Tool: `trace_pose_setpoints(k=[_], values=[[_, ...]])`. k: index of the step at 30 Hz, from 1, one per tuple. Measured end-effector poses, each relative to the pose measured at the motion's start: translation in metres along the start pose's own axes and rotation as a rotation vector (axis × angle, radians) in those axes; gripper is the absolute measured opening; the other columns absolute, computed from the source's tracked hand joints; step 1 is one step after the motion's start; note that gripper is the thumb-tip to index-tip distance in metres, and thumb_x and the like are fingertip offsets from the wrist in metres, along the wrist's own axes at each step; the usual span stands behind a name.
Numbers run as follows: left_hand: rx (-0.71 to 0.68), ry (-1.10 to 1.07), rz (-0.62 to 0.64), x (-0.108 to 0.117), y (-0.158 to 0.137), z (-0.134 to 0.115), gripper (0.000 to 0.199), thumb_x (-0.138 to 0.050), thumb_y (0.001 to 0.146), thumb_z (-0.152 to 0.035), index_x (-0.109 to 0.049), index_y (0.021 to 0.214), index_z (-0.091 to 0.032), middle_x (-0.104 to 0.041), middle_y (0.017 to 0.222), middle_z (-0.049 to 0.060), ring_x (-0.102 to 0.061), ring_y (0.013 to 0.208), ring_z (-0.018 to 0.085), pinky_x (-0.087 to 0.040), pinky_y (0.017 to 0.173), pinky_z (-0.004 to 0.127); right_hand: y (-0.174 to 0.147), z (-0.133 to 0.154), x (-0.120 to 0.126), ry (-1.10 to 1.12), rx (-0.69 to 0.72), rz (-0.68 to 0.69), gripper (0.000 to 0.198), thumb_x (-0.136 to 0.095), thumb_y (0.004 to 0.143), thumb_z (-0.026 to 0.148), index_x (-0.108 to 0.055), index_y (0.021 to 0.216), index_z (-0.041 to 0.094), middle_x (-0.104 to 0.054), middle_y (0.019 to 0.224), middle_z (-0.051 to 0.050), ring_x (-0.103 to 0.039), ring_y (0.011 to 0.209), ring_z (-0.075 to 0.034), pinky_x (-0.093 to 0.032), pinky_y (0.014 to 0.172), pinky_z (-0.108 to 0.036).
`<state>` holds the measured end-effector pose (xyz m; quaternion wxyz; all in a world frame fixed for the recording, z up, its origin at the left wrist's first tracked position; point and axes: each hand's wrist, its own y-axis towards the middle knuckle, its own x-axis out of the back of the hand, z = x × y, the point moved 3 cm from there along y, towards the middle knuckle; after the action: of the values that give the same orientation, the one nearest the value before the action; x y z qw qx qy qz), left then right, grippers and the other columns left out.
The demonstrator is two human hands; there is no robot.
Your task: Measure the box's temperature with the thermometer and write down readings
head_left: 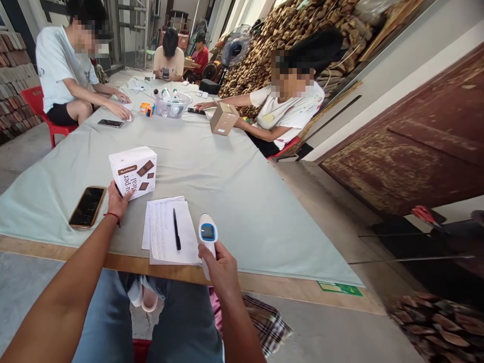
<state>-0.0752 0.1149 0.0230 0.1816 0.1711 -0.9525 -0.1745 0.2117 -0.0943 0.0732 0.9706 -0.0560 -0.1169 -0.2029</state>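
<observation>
My left hand [119, 199] grips the lower front edge of a white box [134, 171] printed with brown chocolate pieces; the box stands on the cloth-covered table. In my right hand [221, 262] is a white infrared thermometer [207, 233] with a blue-framed screen facing me, held at the table's near edge. Between the hands lie sheets of handwritten paper [161, 227], with a black pen [176, 229] on top. A smartphone [87, 206] in an orange-brown case lies left of my left hand.
A clear plastic basin [172, 108] of bottles stands farther back, beside an orange tape roll [145, 108]. Another phone [110, 123] lies at the left. Co-workers sit along both sides and the far end; one on the right touches a cardboard box [224, 119].
</observation>
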Motion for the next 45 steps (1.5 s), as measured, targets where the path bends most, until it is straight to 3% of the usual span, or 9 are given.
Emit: trace_pose_setpoints(k=[5, 7, 9, 14, 20, 31, 34, 40, 45], values=[[0.058, 0.138, -0.222, 0.003, -0.026, -0.001, 0.046, -0.075, 0.067, -0.029, -0.046, 0.101, -0.02, -0.05, 0.108, 0.01, -0.047, 0.113, 0.03, -0.037, 0.102, 0.051, -0.002, 0.0, 0.002, -0.001, -0.013, -0.022, 0.035, -0.061, 0.066, 0.055, -0.059, 0.066, 0.019, -0.058, 0.06, -0.001, -0.048, 0.06, -0.017, -0.036, 0.054, -0.026], [0.042, 0.142, -0.147, -0.005, -0.044, -0.005, 0.024, -0.066, 0.077, -0.028, -0.048, 0.091, -0.02, -0.054, 0.094, 0.007, -0.054, 0.097, 0.025, -0.044, 0.093, 0.048, -0.003, 0.0, 0.002, -0.003, -0.007, -0.021, 0.036, -0.062, 0.066, 0.055, -0.061, 0.067, 0.019, -0.059, 0.06, -0.001, -0.049, 0.06, -0.017, -0.037, 0.055, -0.027], [-0.049, 0.137, 0.09, -0.021, -0.059, -0.013, 0.01, -0.058, 0.081, -0.025, -0.053, 0.086, -0.02, -0.057, 0.086, 0.004, -0.057, 0.088, 0.023, -0.047, 0.088, 0.044, -0.003, 0.001, 0.002, -0.007, 0.004, -0.018, 0.037, -0.063, 0.066, 0.055, -0.064, 0.07, 0.018, -0.06, 0.061, -0.002, -0.05, 0.061, -0.018, -0.038, 0.055, -0.027], [-0.259, 0.281, 0.419, -0.062, -0.065, -0.036, 0.029, -0.057, 0.076, -0.013, -0.061, 0.104, -0.021, -0.062, 0.115, 0.009, -0.053, 0.113, 0.028, -0.039, 0.1, 0.047, -0.003, 0.003, -0.001, -0.015, 0.02, -0.02, 0.035, -0.062, 0.067, 0.054, -0.062, 0.067, 0.019, -0.06, 0.062, -0.002, -0.05, 0.061, -0.018, -0.039, 0.056, -0.027], [-0.266, 0.361, 0.495, -0.079, -0.046, -0.041, 0.034, -0.046, 0.075, -0.002, -0.065, 0.095, -0.022, -0.066, 0.096, 0.009, -0.058, 0.097, 0.029, -0.042, 0.089, 0.046, -0.005, 0.002, 0.001, -0.002, 0.003, -0.009, 0.035, -0.063, 0.066, 0.053, -0.063, 0.07, 0.018, -0.062, 0.065, -0.003, -0.052, 0.064, -0.019, -0.04, 0.058, -0.028], [-0.375, 0.373, 0.626, -0.066, -0.059, -0.045, 0.036, -0.044, 0.076, -0.002, -0.067, 0.092, -0.024, -0.067, 0.092, 0.005, -0.059, 0.09, 0.025, -0.043, 0.085, 0.042, -0.006, -0.005, -0.001, -0.017, 0.006, 0.009, 0.046, -0.062, 0.069, 0.056, -0.068, 0.09, 0.015, -0.068, 0.078, -0.006, -0.058, 0.073, -0.022, -0.044, 0.063, -0.029], [-0.372, 0.365, 0.628, -0.066, -0.059, -0.044, 0.035, -0.043, 0.077, -0.001, -0.067, 0.092, -0.022, -0.067, 0.093, 0.006, -0.059, 0.091, 0.025, -0.043, 0.086, 0.043, 0.008, -0.015, 0.003, -0.168, 0.061, -0.043, 0.055, -0.059, 0.072, 0.056, -0.066, 0.108, 0.015, -0.068, 0.098, -0.01, -0.06, 0.088, -0.025, -0.046, 0.072, -0.032], [-0.364, 0.355, 0.653, -0.067, -0.062, -0.042, 0.033, -0.043, 0.078, -0.001, -0.066, 0.093, -0.02, -0.068, 0.095, 0.005, -0.06, 0.095, 0.023, -0.043, 0.089, 0.042, 0.052, -0.032, 0.016, -0.91, -0.009, -0.045, 0.048, -0.048, 0.086, 0.038, -0.052, 0.13, 0.018, -0.059, 0.113, -0.012, -0.057, 0.104, -0.026, -0.044, 0.076, -0.033], [-0.361, 0.344, 0.655, -0.06, -0.066, -0.043, 0.029, -0.049, 0.078, -0.008, -0.064, 0.1, -0.018, -0.065, 0.108, 0.007, -0.058, 0.103, 0.024, -0.044, 0.094, 0.042, 0.067, -0.04, 0.018, -1.074, 0.03, 0.035, 0.043, -0.051, 0.088, 0.035, -0.054, 0.125, 0.015, -0.061, 0.106, -0.014, -0.059, 0.1, -0.028, -0.044, 0.076, -0.034]])
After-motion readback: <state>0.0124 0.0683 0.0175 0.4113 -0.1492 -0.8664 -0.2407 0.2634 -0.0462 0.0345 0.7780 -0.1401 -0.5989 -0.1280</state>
